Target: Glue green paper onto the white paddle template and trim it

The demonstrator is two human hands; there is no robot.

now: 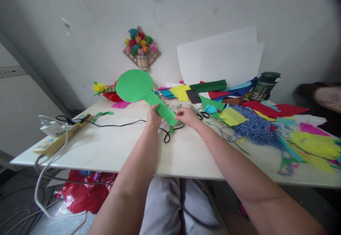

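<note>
A green paper cutout (134, 85), a round disc with a long stem, is held up over the white table (106, 149). My left hand (153, 116) grips the stem from below, near its middle. My right hand (186, 116) pinches the stem's lower end between thumb and fingers. A small green strip hangs under that end. Black-handled scissors (204, 114) lie just right of my right hand.
A power strip (62, 135) with plugs and a black cable (119, 124) lies at the left. Coloured paper sheets (231, 116), blue yarn (255, 126) and a phone (193, 96) cover the right side. A paper flower craft (141, 48) hangs on the wall. A red bag (82, 194) sits below.
</note>
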